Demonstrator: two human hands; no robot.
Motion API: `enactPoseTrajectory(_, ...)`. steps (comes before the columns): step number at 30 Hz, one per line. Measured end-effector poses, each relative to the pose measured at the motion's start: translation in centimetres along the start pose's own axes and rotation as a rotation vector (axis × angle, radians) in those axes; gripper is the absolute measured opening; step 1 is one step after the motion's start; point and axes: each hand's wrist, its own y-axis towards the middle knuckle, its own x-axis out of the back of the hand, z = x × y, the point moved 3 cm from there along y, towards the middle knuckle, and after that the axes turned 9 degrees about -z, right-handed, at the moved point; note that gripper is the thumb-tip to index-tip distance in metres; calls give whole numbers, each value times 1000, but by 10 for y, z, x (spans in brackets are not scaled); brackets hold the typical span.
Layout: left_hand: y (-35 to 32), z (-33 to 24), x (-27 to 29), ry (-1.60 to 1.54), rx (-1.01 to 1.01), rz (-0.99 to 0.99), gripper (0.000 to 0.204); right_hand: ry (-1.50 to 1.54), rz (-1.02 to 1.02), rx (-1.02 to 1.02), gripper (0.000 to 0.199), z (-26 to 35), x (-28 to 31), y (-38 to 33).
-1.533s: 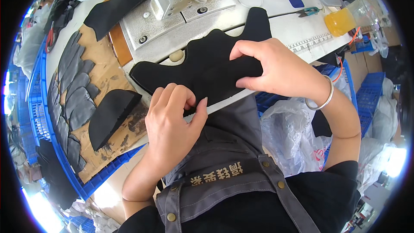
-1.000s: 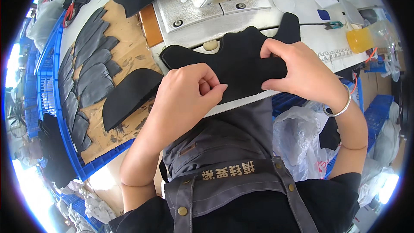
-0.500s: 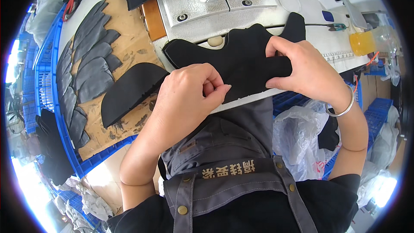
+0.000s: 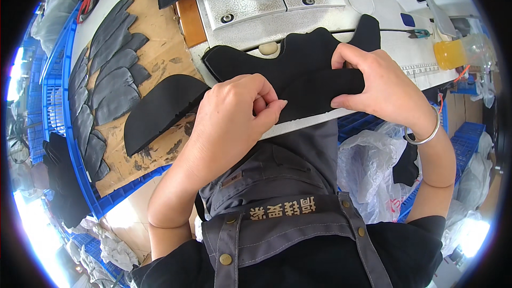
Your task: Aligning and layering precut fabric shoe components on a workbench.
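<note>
Now we have both hands on the black fabric piece [image 4: 304, 74], which lies in the upper middle of the frame across the front edge of the sewing machine bed [image 4: 277, 13] and the pale table edge [image 4: 314, 120] below it. Our left hand [image 4: 229, 122] sits at centre frame, fingers curled in and thumb pressed to forefinger, pinching the piece's lower edge right where it overhangs the table edge. Our right hand [image 4: 373, 82], right of centre, clamps the piece's right end, thumb underneath along the bottom edge and fingers folded over the top; a silver bangle [image 4: 424, 130] rings that wrist. We see the fabric's outline plainly: a rounded lobe poking up toward the machine, a narrow tab rising at the upper right beside our right hand, and a blunt left end resting just past the bed's corner. Left of us, a cardboard sheet [image 4: 160, 48] carries a fan of grey cut pieces [image 4: 106, 80] along its left side and one dark curved piece [image 4: 160, 109] nearest our left hand, close but not touching. A blue crate [image 4: 69, 128] frames that cardboard at the left of the frame. Toward the upper right, an orange bottle [image 4: 448, 53] stands well apart from our hands, with bare white tabletop between. Below the table edge, our grey apron [image 4: 288, 192] fills the space between our forearms.
</note>
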Motion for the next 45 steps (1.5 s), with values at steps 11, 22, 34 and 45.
enactPoseTrajectory(11, -13, -22, -11, 366, -209, -138, 19, -41, -15, -11, 41, -1, 1, 0)
enactPoseTrajectory(22, -32, -26, -72, 552, -525, -77, 82, 69, -68, -83, 33, -38, 14, -12)
enactPoseTrajectory(34, -33, -24, -76, 669, -549, -45, 88, 196, -47, -162, 22, -53, 16, -23)
enactPoseTrajectory(45, -31, -31, -75, 658, -554, -71, 77, -450, -341, -73, 30, -36, 16, -33)
